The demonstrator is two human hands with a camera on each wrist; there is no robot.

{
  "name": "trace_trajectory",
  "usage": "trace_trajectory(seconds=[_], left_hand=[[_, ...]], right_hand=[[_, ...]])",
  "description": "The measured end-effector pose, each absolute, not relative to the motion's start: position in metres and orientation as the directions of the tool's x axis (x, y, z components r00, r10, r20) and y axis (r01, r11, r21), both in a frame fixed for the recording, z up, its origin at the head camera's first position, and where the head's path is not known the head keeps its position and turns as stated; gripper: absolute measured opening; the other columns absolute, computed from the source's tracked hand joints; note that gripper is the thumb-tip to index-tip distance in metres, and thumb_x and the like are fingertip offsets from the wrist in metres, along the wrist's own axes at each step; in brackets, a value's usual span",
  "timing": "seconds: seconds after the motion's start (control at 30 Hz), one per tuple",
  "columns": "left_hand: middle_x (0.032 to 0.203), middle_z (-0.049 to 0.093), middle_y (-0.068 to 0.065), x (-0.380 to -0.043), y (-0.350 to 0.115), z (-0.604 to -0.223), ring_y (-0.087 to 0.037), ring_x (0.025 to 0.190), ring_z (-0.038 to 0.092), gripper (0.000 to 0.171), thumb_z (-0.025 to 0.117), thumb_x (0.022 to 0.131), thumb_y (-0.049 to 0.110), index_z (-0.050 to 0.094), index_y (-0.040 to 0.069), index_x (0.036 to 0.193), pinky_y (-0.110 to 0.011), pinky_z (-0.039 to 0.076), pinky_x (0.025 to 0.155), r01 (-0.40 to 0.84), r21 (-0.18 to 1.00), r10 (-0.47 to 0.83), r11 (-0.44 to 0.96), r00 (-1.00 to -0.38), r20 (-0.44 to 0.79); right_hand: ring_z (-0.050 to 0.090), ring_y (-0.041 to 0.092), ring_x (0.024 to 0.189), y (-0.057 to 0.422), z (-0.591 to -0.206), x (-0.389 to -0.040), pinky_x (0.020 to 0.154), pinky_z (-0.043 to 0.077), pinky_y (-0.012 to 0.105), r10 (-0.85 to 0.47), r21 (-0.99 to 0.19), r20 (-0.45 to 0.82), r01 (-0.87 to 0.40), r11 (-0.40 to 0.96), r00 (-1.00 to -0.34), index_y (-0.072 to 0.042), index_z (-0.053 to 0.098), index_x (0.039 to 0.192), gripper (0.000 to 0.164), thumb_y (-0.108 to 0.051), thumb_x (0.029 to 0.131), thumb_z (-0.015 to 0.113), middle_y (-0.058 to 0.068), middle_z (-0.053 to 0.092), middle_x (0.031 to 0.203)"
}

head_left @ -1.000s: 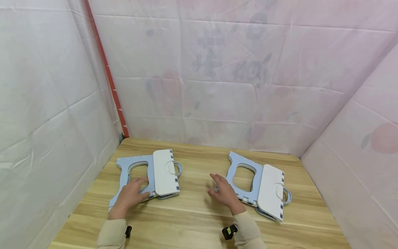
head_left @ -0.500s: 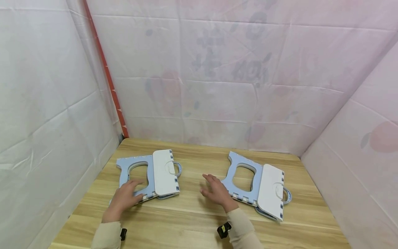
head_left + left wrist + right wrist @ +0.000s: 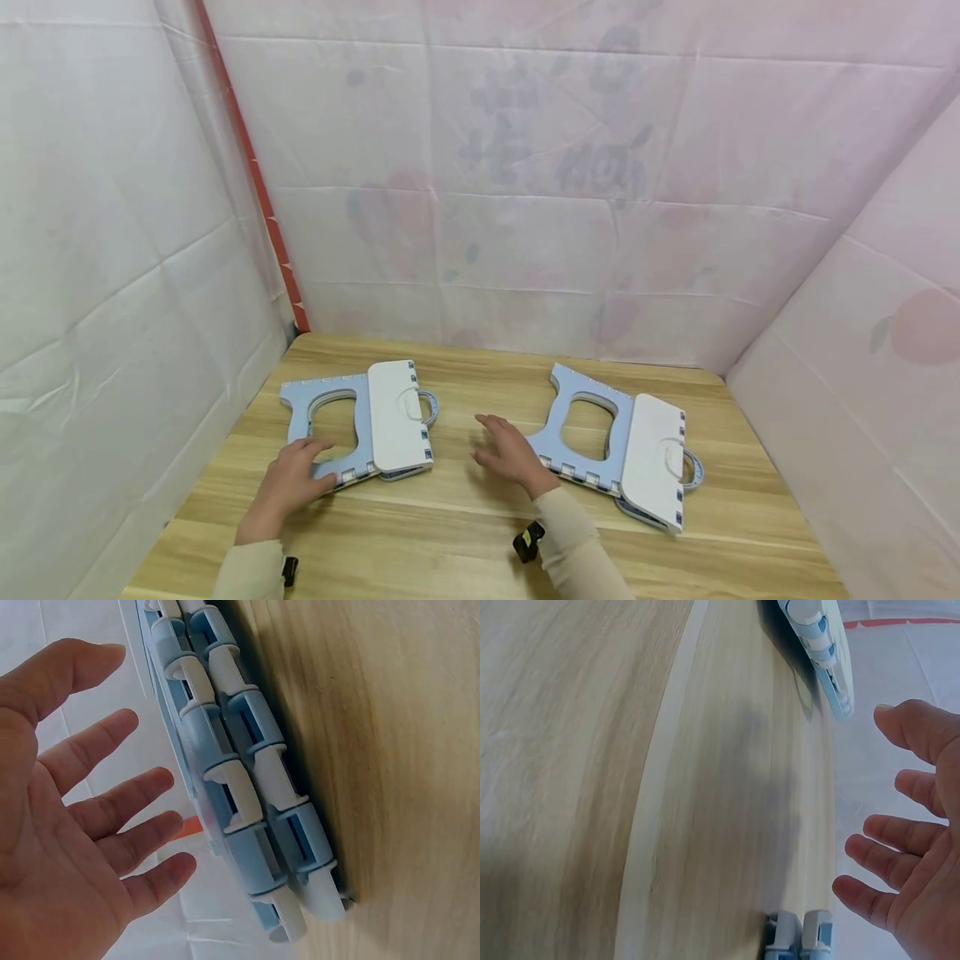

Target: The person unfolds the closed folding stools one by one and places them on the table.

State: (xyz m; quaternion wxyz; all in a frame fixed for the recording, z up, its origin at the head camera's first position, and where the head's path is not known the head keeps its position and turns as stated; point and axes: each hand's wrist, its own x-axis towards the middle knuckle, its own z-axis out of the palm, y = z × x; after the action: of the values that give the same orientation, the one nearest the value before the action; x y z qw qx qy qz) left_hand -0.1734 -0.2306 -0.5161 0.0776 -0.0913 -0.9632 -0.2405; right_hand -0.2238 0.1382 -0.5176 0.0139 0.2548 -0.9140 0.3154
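Two folding step stools, pale blue with white panels, lie folded flat on the wooden table. Over the near left corner of the left stool [image 3: 401, 417] hovers my left hand [image 3: 288, 483], its fingers spread and relaxed. In the left wrist view a gap separates those fingers [image 3: 142, 791] from the stool's hinged edge [image 3: 240, 780]. My right hand [image 3: 510, 454] hangs above the table between the stools, just left of the right stool [image 3: 652, 458]. Its fingers [image 3: 885, 859] are loosely extended and hold nothing. Part of the left stool's leg panel is hidden by my left hand.
Both stools have a small carrying handle on the right side, such as the right stool's handle [image 3: 696, 471]. Pale printed sheeting [image 3: 525, 250] walls in the table [image 3: 420, 542] at the back and both sides. A red strip [image 3: 255, 175] runs down the back left corner.
Both hands have drifted left, the left one also slightly toward me. The right hand has come away from the right stool's left end. Both stools stay in place.
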Motion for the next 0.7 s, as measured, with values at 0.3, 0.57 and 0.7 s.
trace_trajectory(seconds=[0.3, 0.57, 0.7], left_hand=[[0.118, 0.052, -0.028, -0.172, -0.238, -0.519, -0.049, 0.108, 0.044, 0.052, 0.074, 0.071, 0.023, 0.062, 0.003, 0.118, -0.066, 0.037, 0.078, 0.185, 0.438, 0.116, 0.88, -0.977, 0.18], [0.122, 0.046, -0.034, -0.172, -0.243, -0.521, -0.053, 0.112, 0.039, 0.06, 0.078, 0.07, 0.03, 0.061, 0.002, 0.119, -0.067, 0.034, 0.08, 0.141, 0.45, 0.089, 0.882, -0.987, 0.136], [0.123, 0.044, -0.036, -0.17, -0.244, -0.52, -0.054, 0.113, 0.037, 0.062, 0.078, 0.069, 0.032, 0.06, 0.001, 0.12, -0.067, 0.033, 0.081, 0.117, 0.457, 0.081, 0.882, -0.992, 0.098]], right_hand=[[0.041, 0.039, 0.121, 0.127, -0.519, -0.234, 0.097, 0.035, 0.05, -0.478, -0.611, 0.14, -0.456, 0.647, -0.867, 0.003, 0.041, 0.136, 0.058, -0.018, 0.087, 0.065, 0.023, 0.044, 0.133], [0.041, 0.04, 0.121, 0.114, -0.516, -0.238, 0.096, 0.035, 0.051, -0.516, -0.66, 0.145, -0.471, 0.585, -0.844, 0.007, 0.041, 0.135, 0.058, -0.017, 0.087, 0.064, 0.025, 0.044, 0.133], [0.04, 0.04, 0.122, 0.109, -0.516, -0.24, 0.096, 0.034, 0.052, -0.521, -0.682, 0.132, -0.459, 0.57, -0.843, 0.007, 0.039, 0.135, 0.058, -0.017, 0.088, 0.063, 0.024, 0.043, 0.134]])
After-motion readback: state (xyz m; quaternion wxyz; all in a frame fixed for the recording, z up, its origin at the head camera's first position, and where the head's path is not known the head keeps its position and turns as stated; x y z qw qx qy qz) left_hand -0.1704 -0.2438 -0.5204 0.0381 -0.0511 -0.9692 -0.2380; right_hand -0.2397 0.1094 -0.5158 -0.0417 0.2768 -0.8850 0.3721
